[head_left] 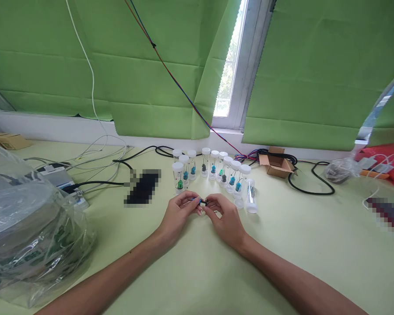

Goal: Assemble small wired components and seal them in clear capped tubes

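My left hand (pixel 180 210) and my right hand (pixel 223 214) meet just above the pale green table (pixel 282 245), fingertips pinching a small blue and black part (pixel 201 201) between them. Right behind my hands stands a row of several clear vials (pixel 213 168) with white caps, each holding a small blue, green or dark piece. One clear vial (pixel 251 194) lies on its side to the right of my right hand, with a loose white cap (pixel 239 203) next to it.
A plastic-wrapped bundle (pixel 29 236) fills the left side. Black and white cables (pixel 108 166) run along the back, beside a small open cardboard box (pixel 277 164). A clear bag (pixel 339 170) and a red bag (pixel 389 164) lie at far right. Green blinds cover the window.
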The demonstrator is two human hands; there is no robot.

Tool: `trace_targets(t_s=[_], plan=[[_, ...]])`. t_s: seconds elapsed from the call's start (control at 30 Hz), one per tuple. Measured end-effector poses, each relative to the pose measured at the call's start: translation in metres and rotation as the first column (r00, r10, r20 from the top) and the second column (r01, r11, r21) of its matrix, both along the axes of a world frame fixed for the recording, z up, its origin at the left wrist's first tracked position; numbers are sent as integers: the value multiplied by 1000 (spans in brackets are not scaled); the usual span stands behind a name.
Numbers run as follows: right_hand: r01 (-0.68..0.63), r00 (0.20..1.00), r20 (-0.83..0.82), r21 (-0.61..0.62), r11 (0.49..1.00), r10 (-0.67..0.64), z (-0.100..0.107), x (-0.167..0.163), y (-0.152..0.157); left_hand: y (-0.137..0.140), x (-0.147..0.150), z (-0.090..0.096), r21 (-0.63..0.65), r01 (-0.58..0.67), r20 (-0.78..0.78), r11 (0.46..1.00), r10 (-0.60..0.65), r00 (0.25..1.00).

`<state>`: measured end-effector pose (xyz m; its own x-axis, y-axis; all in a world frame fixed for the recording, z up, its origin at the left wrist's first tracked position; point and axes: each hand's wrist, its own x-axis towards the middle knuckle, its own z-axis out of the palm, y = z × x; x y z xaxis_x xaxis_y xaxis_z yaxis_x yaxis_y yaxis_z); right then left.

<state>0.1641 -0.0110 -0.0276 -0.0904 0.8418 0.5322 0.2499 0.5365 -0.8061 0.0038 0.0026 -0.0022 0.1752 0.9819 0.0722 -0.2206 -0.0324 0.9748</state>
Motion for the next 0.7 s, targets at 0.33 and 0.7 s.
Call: trace_targets(t_s=[0.33,0.7], plan=[[-4,999,39,9,1000,4,-4,1,3,0,-1,-3,4,5,-14,1000,-4,1000],[16,998,60,-15,1000,-16,1,1,1,1,-1,-3,31,12,-52,999,-11,999]])
